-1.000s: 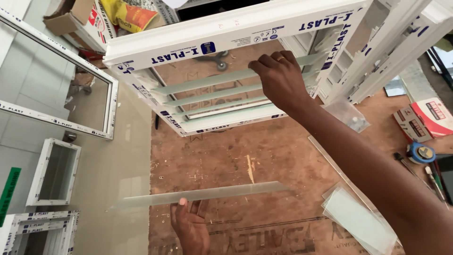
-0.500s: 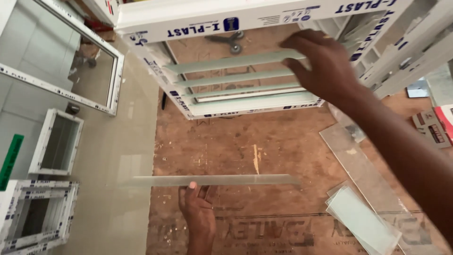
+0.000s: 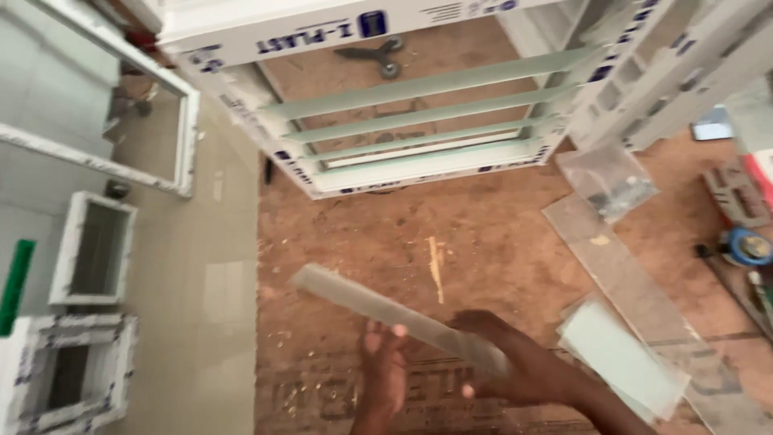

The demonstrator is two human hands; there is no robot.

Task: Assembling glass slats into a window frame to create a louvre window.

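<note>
A long narrow glass strip (image 3: 378,304) is held tilted above the brown workbench (image 3: 483,242), its far end pointing up and left. My left hand (image 3: 382,370) supports it from below near the middle. My right hand (image 3: 515,362) grips its near right end. Ahead stands a white window frame (image 3: 338,32) with several glass louvre slats (image 3: 435,84) fitted across it.
Loose glass panes (image 3: 620,274) and a smaller pane (image 3: 624,362) lie on the bench at right, with a clear plastic bag (image 3: 612,181) and a tape roll (image 3: 745,246). Small white frames (image 3: 88,250) and a large framed pane (image 3: 97,153) rest on the tiled floor at left.
My right hand has come down from the louvre slats and taken hold of the strip's right end. The strip has tilted from level to slanted.
</note>
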